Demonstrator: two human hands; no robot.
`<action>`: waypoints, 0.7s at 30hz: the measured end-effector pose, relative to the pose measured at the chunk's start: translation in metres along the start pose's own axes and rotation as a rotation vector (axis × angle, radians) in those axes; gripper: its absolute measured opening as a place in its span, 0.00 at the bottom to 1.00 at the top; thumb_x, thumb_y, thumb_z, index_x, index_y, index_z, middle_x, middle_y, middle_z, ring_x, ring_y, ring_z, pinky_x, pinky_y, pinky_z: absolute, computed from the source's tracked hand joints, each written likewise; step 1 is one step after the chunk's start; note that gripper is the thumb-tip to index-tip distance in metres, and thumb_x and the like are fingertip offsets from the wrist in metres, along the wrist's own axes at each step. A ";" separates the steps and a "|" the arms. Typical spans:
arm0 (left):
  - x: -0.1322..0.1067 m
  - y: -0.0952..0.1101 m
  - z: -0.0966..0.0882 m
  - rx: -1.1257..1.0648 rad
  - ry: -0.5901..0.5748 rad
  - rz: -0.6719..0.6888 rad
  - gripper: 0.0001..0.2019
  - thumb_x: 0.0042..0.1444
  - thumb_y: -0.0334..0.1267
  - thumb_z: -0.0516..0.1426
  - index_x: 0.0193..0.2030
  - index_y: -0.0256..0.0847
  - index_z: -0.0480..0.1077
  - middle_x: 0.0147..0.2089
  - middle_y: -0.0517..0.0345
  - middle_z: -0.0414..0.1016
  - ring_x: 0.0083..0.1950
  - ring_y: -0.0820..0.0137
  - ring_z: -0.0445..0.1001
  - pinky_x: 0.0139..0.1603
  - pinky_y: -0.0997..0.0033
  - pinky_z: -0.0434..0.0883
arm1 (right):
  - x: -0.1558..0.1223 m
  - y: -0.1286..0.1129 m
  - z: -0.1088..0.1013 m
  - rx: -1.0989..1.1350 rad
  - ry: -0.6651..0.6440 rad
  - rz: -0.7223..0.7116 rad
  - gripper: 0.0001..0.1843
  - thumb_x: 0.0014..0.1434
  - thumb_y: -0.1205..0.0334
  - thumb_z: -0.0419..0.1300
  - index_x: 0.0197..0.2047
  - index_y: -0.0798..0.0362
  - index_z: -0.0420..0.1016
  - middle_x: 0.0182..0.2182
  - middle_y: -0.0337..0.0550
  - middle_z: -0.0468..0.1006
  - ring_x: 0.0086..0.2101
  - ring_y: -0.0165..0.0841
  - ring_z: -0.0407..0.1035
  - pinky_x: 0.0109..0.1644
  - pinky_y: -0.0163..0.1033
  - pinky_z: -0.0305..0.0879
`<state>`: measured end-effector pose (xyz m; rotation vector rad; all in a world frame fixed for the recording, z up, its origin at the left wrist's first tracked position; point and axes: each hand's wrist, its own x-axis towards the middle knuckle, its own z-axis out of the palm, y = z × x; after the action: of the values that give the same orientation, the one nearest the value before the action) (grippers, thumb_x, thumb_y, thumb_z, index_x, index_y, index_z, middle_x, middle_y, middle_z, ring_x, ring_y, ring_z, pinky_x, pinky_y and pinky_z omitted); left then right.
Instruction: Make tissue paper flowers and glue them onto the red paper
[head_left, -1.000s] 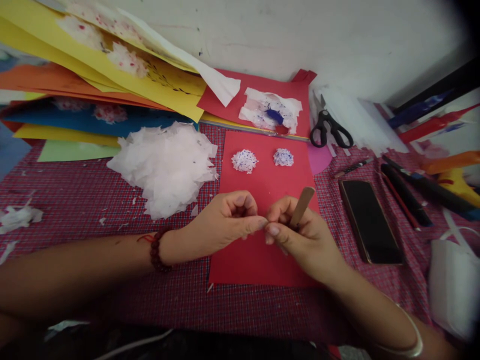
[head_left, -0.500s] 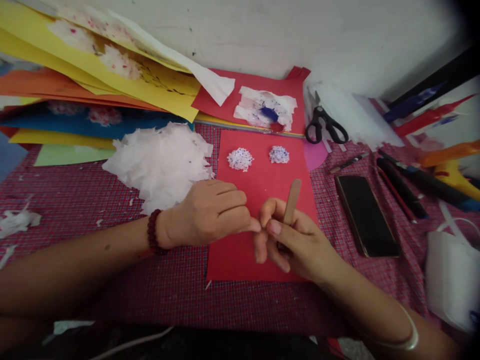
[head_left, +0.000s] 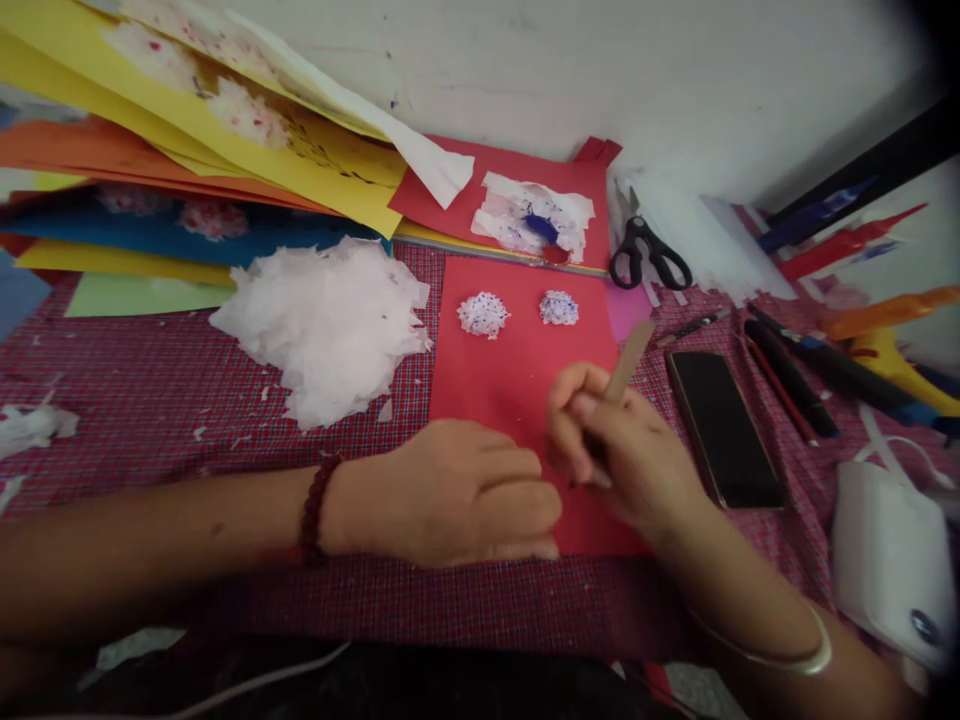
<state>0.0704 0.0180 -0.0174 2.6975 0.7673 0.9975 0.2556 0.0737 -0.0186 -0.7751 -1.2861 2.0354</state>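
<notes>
My right hand (head_left: pixel 626 445) is closed around a flat wooden craft stick (head_left: pixel 631 362), which points up past the thumb. It hovers above the right side of a red paper sheet (head_left: pixel 499 385). My left hand (head_left: pixel 450 495) lies palm down by the sheet's lower left edge, fingers curled and pressed together, so anything inside is hidden. On the sheet's upper half sit two round, crinkled white paper flowers with purple specks, one on the left (head_left: pixel 484 315) and one on the right (head_left: pixel 559 308). A heap of thin white paper pieces (head_left: pixel 330 325) is left of the sheet.
Behind the sheet lies a paint-smeared white tissue (head_left: pixel 536 215), beside black-handled scissors (head_left: pixel 649 250). To the right are a phone (head_left: pixel 724 430), pens (head_left: pixel 795 380) and a white case (head_left: pixel 889 560). Coloured papers (head_left: pixel 195 190) are stacked at the back left against the wall.
My hands, which were meeting at the fingertips, have come apart. The left has moved down and slightly right; the right has shifted right with the craft stick.
</notes>
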 end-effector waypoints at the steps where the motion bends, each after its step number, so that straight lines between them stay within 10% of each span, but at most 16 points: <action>1: -0.002 0.005 0.004 0.003 -0.046 0.014 0.14 0.70 0.37 0.51 0.32 0.39 0.69 0.29 0.60 0.73 0.28 0.72 0.67 0.28 0.69 0.65 | 0.004 -0.002 -0.006 -0.006 0.086 -0.051 0.09 0.66 0.55 0.54 0.37 0.50 0.69 0.15 0.29 0.65 0.13 0.23 0.50 0.17 0.30 0.48; 5: -0.010 0.017 0.021 0.020 -0.168 0.099 0.11 0.65 0.35 0.57 0.29 0.40 0.68 0.30 0.61 0.72 0.29 0.70 0.67 0.27 0.66 0.63 | 0.018 -0.012 -0.027 -0.157 0.268 -0.189 0.23 0.65 0.42 0.53 0.28 0.51 0.72 0.23 0.41 0.73 0.26 0.31 0.68 0.28 0.36 0.65; 13: -0.018 0.013 0.029 0.082 -0.224 0.042 0.16 0.68 0.48 0.53 0.49 0.38 0.72 0.59 0.49 0.73 0.59 0.60 0.68 0.62 0.56 0.64 | 0.027 -0.026 -0.032 -0.431 0.402 -0.251 0.22 0.66 0.42 0.53 0.32 0.49 0.75 0.16 0.35 0.63 0.18 0.29 0.56 0.21 0.36 0.51; 21: -0.023 0.012 0.037 0.163 -0.292 -0.030 0.18 0.65 0.50 0.56 0.54 0.40 0.72 0.61 0.51 0.72 0.61 0.62 0.68 0.65 0.58 0.63 | 0.001 -0.071 0.057 -0.241 0.140 -0.285 0.09 0.67 0.54 0.54 0.42 0.30 0.74 0.30 0.33 0.79 0.19 0.31 0.66 0.23 0.38 0.69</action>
<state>0.0842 -0.0036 -0.0542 2.8677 0.8583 0.5353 0.2254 0.0673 0.0671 -0.7760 -1.4844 1.5952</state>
